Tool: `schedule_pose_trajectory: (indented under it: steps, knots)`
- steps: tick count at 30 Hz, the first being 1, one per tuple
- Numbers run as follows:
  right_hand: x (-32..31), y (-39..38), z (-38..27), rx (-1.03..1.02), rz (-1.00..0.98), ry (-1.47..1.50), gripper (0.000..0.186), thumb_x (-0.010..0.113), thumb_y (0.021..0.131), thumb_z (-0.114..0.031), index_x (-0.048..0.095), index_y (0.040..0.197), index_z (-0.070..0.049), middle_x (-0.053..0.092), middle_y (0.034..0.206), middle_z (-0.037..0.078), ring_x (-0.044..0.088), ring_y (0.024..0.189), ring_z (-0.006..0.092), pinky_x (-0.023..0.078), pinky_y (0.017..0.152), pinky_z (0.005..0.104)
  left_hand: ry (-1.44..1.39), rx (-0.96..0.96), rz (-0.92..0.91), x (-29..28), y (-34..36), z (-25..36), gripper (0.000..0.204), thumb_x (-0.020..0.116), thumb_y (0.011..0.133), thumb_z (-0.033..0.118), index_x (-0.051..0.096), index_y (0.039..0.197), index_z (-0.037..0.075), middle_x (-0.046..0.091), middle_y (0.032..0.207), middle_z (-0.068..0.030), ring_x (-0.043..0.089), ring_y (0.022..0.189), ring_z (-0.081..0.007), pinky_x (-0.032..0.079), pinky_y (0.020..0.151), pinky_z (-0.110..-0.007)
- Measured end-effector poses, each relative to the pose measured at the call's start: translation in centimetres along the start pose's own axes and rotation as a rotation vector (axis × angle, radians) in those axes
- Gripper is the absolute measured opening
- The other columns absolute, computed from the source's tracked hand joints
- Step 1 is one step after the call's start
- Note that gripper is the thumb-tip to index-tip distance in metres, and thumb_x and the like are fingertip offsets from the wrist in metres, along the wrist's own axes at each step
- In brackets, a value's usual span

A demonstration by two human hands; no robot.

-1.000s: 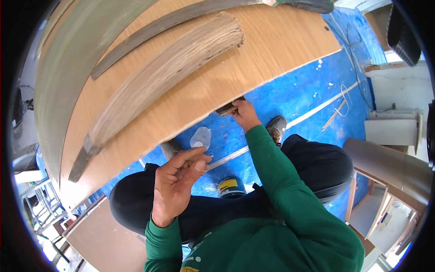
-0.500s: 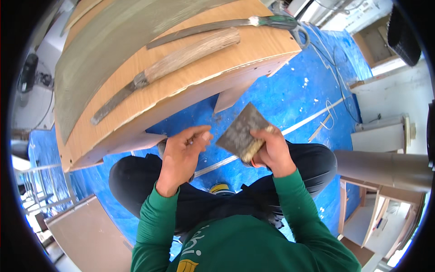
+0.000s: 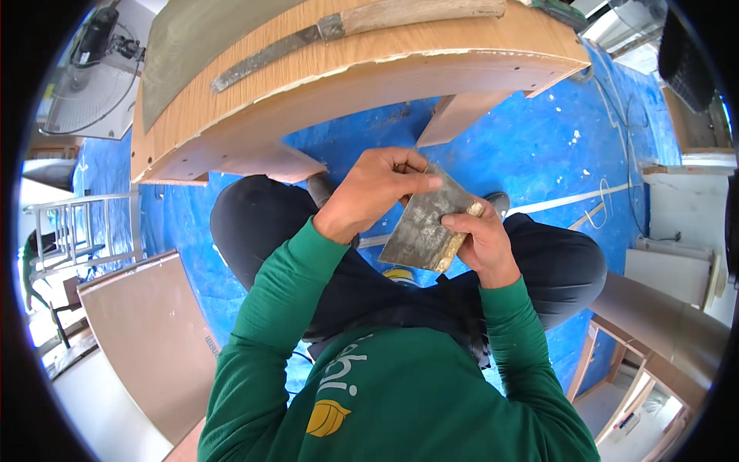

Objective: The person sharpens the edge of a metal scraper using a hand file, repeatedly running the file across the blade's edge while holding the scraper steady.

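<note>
Over my lap, my right hand grips a square, dark grey scraper plate with a rough, pale yellowish grip along its right edge, thumb resting on the face. My left hand is closed on the plate's upper corner, thumb on top and fingers partly hidden. Beyond them is a curved wooden bench with a rough exposed edge. On it lie a long wooden-handled blade and a broad greenish-grey curved strip.
Blue sheeting covers the floor, crossed by cables and pale strips. At left are a fan, a metal ladder, a leaning board and, apparently, a person in green. Wooden frames and a curved panel stand right.
My right hand has brought the plate out from the bench edge to over my lap. My left hand has moved up and right onto its corner. The view has shifted, raising the bench in frame.
</note>
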State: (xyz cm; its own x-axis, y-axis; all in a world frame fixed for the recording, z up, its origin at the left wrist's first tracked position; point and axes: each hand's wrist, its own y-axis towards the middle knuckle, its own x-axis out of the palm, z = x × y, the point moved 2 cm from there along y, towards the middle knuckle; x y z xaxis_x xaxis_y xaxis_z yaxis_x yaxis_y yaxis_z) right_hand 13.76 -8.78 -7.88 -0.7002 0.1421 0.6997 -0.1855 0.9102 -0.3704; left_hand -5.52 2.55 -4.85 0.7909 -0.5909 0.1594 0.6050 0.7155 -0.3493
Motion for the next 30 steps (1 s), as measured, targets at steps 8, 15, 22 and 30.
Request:
schedule_pose_trajectory:
  steps: [8,15,22,30]
  knots:
    - [-0.2,0.0,0.0,0.001,0.003,0.001,0.049,0.072,0.088,0.003,0.066,0.137,0.012,0.076,0.123,0.017,0.076,0.11,0.0267,0.06,0.102,0.0428,-0.13,-0.004,0.05,0.3,0.4,-0.8,0.032,0.076,0.107,0.03,0.081,0.102,0.0,0.075,0.089,-0.0042,0.065,0.079,-0.0109,0.054,0.074,-0.029]
    - [0.6,0.1,-0.3,-0.079,-0.038,0.031,0.053,0.07,0.093,0.003,0.062,0.145,0.01,0.075,0.13,0.017,0.075,0.116,0.0255,0.059,0.104,0.0423,-0.296,-0.096,0.055,0.3,0.4,0.0,0.047,0.067,0.111,0.042,0.079,0.106,-0.004,0.076,0.09,-0.009,0.068,0.078,-0.0147,0.056,0.071,-0.031]
    - [-0.7,0.1,0.4,-0.005,-0.035,0.02,0.052,0.07,0.093,0.005,0.063,0.144,0.01,0.076,0.127,0.015,0.076,0.113,0.0236,0.06,0.101,0.0406,-0.091,-0.016,0.075,0.4,0.6,-0.4,0.036,0.07,0.11,0.034,0.08,0.11,0.0,0.076,0.094,-0.0044,0.069,0.084,-0.0114,0.056,0.076,-0.03]
    - [-0.7,0.2,0.6,-0.018,-0.024,0.049,0.051,0.07,0.093,0.004,0.063,0.143,0.011,0.076,0.125,0.017,0.076,0.111,0.0251,0.061,0.1,0.041,-0.238,-0.04,0.057,0.1,0.7,-0.5,0.033,0.071,0.11,0.031,0.08,0.108,-0.001,0.077,0.095,-0.0059,0.069,0.083,-0.0129,0.057,0.076,-0.031]
